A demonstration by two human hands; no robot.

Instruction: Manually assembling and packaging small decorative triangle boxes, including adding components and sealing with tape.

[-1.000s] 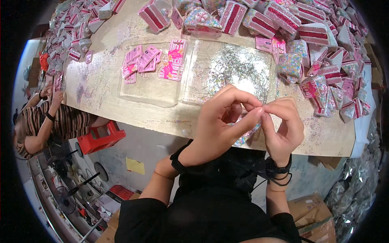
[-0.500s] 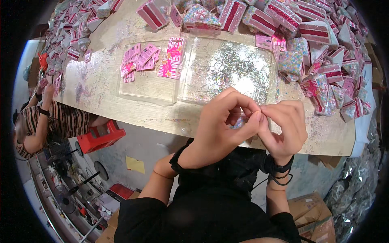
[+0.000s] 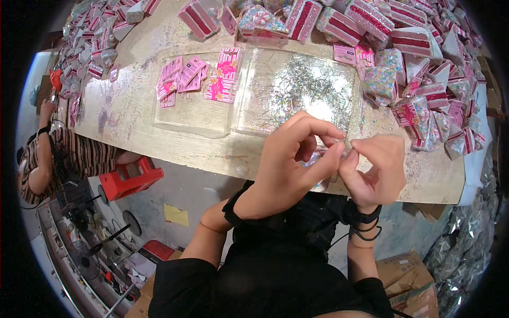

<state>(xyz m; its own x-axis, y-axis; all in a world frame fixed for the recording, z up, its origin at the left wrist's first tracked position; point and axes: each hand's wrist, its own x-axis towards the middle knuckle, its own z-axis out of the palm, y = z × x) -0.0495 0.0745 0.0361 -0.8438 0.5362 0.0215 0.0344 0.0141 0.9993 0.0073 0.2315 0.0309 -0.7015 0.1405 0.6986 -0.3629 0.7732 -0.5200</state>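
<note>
My left hand [image 3: 299,167] and my right hand [image 3: 375,172] meet over the table's near edge, thumbs and forefingers pinched. Something tiny and thin sits at their fingertips, too small to name. Below the hands shows part of a shiny, speckled thing [image 3: 314,159], mostly covered by my left fingers. Just beyond them lies a clear shallow tray [image 3: 254,114] with a heap of thin silvery metal bits [image 3: 305,82]. To its left, another clear tray [image 3: 196,119] holds pink printed cards [image 3: 191,73] and a few small wire loops.
Glittery cake-slice ornaments [image 3: 411,41] pile up along the table's [image 3: 132,114] back and right. More ornaments [image 3: 101,45] are heaped at far left, near a co-worker in a striped top [image 3: 87,153]. A red stool [image 3: 131,177] stands left; cardboard boxes [image 3: 405,275] are low right.
My fingertips have drawn slightly apart, the right hand shifting a little rightward. Both keep their pinch. At far left, the co-worker's arm has moved.
</note>
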